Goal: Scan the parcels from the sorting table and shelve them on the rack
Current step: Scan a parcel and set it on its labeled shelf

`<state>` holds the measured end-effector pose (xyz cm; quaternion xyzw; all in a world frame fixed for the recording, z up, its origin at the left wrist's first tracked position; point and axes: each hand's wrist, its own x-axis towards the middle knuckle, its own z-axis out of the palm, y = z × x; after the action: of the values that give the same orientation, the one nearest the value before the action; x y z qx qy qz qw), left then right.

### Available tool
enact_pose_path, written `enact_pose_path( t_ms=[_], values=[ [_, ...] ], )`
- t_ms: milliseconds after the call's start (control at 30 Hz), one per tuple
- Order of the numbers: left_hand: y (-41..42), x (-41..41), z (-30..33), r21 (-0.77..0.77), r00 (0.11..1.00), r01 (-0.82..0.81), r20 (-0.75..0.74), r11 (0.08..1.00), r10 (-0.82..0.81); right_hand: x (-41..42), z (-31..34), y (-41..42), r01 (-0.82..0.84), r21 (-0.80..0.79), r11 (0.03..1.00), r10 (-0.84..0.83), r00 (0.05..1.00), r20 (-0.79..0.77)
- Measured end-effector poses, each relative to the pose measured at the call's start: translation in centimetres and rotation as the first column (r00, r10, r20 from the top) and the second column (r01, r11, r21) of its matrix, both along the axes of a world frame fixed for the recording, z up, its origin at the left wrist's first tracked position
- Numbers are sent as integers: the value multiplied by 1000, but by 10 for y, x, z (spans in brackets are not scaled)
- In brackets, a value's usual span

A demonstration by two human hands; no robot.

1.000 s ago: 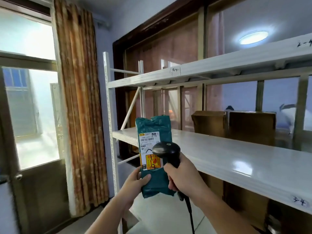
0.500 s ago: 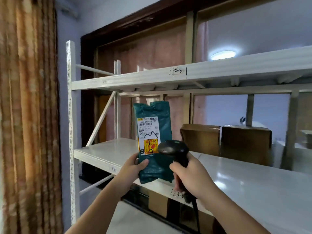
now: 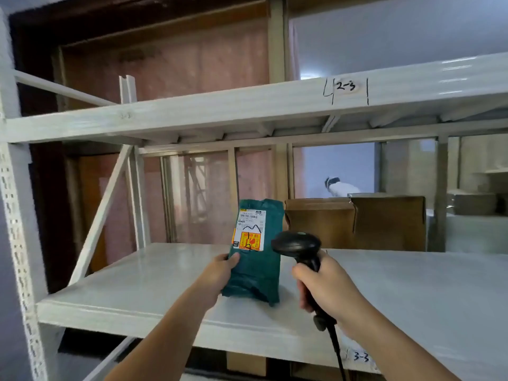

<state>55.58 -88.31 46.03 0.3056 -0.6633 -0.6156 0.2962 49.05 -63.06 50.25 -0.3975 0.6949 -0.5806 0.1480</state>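
A white metal rack (image 3: 19,215) fills the frame, its perforated upright at the far left and a diagonal brace (image 3: 101,215) beside it. An upper shelf beam (image 3: 192,114) crosses the top, marked "2-3" in the upper right. The middle shelf (image 3: 137,292) spreads across the lower half, its front edge marked "3-3" at lower right.

Just left of centre, a dark green plastic mailer parcel (image 3: 255,259) stands upright on the middle shelf, long axis vertical, its white and orange shipping label (image 3: 248,229) facing the camera. The left hand (image 3: 217,273) grips its lower left edge, thumb pressed on the front face, the other fingers hidden behind.

Right of the parcel, the right hand (image 3: 327,287) has its fingers curled tight round the handle of a black barcode scanner (image 3: 298,244), whose head sits just beside the parcel's right edge. Its cable (image 3: 336,350) hangs down.

Behind, centre right, two brown cardboard boxes (image 3: 357,224) stand side by side at the shelf's back.
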Motion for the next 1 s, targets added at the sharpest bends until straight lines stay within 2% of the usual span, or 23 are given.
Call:
enact_pose_path(
  t_ms=[167,433,633,867,933,1000],
  values=[
    [-44,-39,-16,-57,997,1,75,998,3,-3,2,-18,100,7,995,-101,995,5],
    [-64,-60,-9,-194,966,-153,178,969,188,1,4,-29,161,26,987,-161,987,-3],
    [-59,-70,-13,-212,953,-141,237,967,191,6,-4,-32,186,76,980,-185,982,-25],
    [-67,-53,-17,-378,898,-131,347,916,271,13,-8,-25,216,86,973,-215,976,-17],
    [-61,-45,-14,-465,890,-134,332,875,313,15,-9,-20,236,88,968,-234,972,-29],
    [-48,-34,-6,-649,891,-75,297,757,343,18,-10,-14,256,96,962,-253,967,-34]
  ],
)
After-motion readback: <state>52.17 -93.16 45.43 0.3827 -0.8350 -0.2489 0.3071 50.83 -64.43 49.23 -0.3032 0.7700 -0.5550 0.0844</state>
